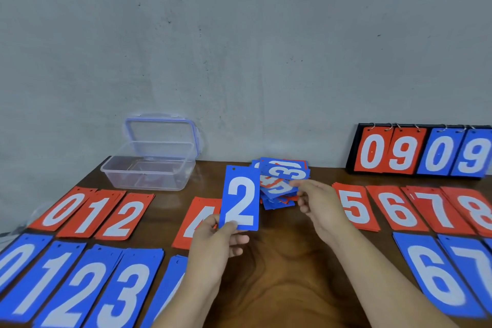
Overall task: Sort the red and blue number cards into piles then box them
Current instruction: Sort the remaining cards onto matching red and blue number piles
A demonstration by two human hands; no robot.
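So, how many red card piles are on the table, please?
8: red 0, red 1, red 2 at the left; red 4 partly behind the left hand; red 5, red 6, red 7, red 8 at the right. More may lie off-frame.

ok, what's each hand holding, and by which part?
Left hand pinches the blue 2 card by its bottom edge. Right hand is at the mixed pile; whether its fingers grip a card cannot be told.

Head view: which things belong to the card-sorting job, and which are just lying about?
Job: blue "2" card in left hand; mixed red-and-blue card heap; sorted red piles; sorted blue piles; clear plastic box.
Lying about: black flip scoreboard.
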